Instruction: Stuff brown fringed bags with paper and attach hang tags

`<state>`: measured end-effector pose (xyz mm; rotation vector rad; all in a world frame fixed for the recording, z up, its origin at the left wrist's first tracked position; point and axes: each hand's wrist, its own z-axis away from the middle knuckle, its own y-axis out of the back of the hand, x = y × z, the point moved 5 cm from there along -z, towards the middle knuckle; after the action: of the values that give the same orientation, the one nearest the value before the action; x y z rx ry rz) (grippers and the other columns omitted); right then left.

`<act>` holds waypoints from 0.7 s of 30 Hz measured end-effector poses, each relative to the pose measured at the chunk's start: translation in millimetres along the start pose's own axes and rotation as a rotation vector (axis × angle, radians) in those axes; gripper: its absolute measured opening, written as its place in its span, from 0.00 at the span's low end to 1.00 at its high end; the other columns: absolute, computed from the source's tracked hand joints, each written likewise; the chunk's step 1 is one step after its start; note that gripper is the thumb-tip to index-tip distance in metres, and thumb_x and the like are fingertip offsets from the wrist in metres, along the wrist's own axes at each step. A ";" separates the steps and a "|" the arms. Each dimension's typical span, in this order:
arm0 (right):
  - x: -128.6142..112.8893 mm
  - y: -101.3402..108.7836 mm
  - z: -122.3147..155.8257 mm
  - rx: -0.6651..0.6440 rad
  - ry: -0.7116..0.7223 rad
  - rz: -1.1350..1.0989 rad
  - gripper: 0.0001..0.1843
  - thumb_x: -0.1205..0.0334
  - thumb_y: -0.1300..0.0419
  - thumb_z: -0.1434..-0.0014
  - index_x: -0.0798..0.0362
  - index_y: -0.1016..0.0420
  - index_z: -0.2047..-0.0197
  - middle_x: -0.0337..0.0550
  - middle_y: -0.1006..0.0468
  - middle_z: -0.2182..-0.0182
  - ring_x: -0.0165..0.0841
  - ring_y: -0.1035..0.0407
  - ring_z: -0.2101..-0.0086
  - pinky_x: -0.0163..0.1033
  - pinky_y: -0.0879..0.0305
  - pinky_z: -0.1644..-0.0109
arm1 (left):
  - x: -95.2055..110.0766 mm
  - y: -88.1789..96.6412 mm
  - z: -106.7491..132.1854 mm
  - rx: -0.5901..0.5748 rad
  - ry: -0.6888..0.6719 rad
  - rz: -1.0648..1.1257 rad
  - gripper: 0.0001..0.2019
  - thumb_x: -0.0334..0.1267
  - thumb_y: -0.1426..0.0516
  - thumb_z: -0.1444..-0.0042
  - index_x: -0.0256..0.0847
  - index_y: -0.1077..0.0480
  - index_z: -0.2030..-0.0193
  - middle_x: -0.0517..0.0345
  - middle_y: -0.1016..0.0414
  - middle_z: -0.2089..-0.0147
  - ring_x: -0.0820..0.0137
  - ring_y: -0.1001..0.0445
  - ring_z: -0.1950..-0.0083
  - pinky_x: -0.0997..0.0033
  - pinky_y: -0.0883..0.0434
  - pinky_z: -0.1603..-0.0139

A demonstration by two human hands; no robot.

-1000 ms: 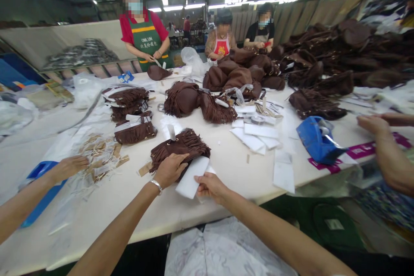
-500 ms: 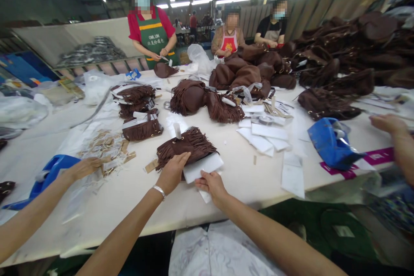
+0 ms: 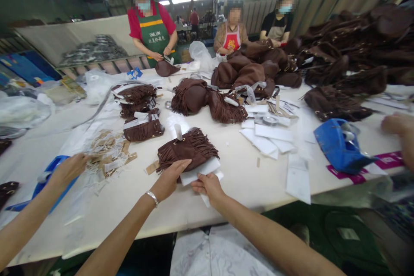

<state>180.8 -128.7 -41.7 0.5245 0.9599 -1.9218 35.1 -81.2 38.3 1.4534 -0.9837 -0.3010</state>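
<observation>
In front of me lies a brown fringed bag [image 3: 186, 148] with a pale strip standing up from its top. My left hand [image 3: 168, 177] grips the bag's lower edge, fingers lying over the leather and thumb mostly hidden. A folded white sheet [image 3: 204, 169] sticks out from under the bag's near side. My right hand [image 3: 209, 187] pinches this sheet between thumb and fingers. How deep the sheet reaches under or into the bag is hidden. A brown tag [image 3: 152, 167] rests at the bag's left end.
Loose tags [image 3: 111, 151] lie left, near a co-worker's hand [image 3: 73, 168] and a blue tape dispenser [image 3: 53, 177]. Another blue tape dispenser [image 3: 339, 144] and white sheets [image 3: 273, 133] are at right. Brown bags [image 3: 249, 73] are heaped behind; several people stand across the table.
My right hand and the white sheet have shifted slightly left and down. My left hand has slid slightly down along the bag. A co-worker's hand at left has drawn back from the tags.
</observation>
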 end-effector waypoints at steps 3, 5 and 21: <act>-6.1 1.9 -3.4 -0.025 -0.039 0.071 0.10 0.62 0.41 0.38 0.59 0.33 0.68 0.47 0.21 0.76 0.30 0.25 0.76 0.34 0.24 0.68 | 7.0 3.2 -2.0 -0.071 -0.024 -0.049 0.46 0.11 0.58 0.60 0.46 0.44 0.33 0.52 0.37 0.35 0.68 0.39 0.34 0.59 0.35 0.36; -10.0 3.3 -4.5 -0.062 -0.087 0.143 0.11 0.63 0.43 0.37 0.61 0.31 0.70 0.49 0.22 0.78 0.29 0.27 0.80 0.33 0.25 0.72 | 16.2 7.1 -6.3 -0.102 -0.015 -0.138 0.41 0.14 0.54 0.58 0.44 0.40 0.35 0.50 0.35 0.37 0.63 0.37 0.37 0.55 0.34 0.39; -63.6 35.7 5.8 -0.144 0.126 0.945 0.16 0.54 0.45 0.36 0.55 0.27 0.69 0.50 0.20 0.72 0.38 0.23 0.68 0.43 0.27 0.61 | 28.9 -63.9 -7.1 0.060 0.094 -0.560 0.26 0.32 0.51 0.35 0.32 0.48 0.32 0.43 0.51 0.27 0.58 0.55 0.26 0.47 0.47 0.30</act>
<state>243.9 -110.0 -9.9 0.8336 0.7196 -0.9749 81.6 -107.1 -7.9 1.7667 -0.4967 -0.6049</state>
